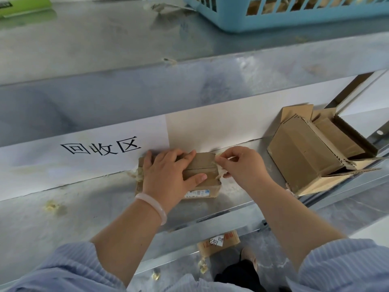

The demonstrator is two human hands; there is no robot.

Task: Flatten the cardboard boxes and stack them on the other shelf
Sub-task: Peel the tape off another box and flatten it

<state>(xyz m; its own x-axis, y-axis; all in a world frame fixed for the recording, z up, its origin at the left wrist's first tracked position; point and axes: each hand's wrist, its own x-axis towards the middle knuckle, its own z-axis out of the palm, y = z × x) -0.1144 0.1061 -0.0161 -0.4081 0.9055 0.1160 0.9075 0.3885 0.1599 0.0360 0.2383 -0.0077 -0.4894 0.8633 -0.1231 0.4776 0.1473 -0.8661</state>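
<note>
A small taped cardboard box [207,165] lies on the metal shelf [84,207] in the middle of the view. My left hand [168,175] presses flat on its top, fingers spread and thumb along the front edge. My right hand [242,163] pinches a strip of clear tape [219,160] at the box's right end. A larger open cardboard box [305,150] lies on its side at the right of the same shelf, flaps loose.
A white paper sign [101,147] with black characters is stuck at the back of the shelf. A blue plastic basket [273,17] stands on the shelf above. Flat cardboard [219,242] lies on a lower level. Tape scraps dot the metal.
</note>
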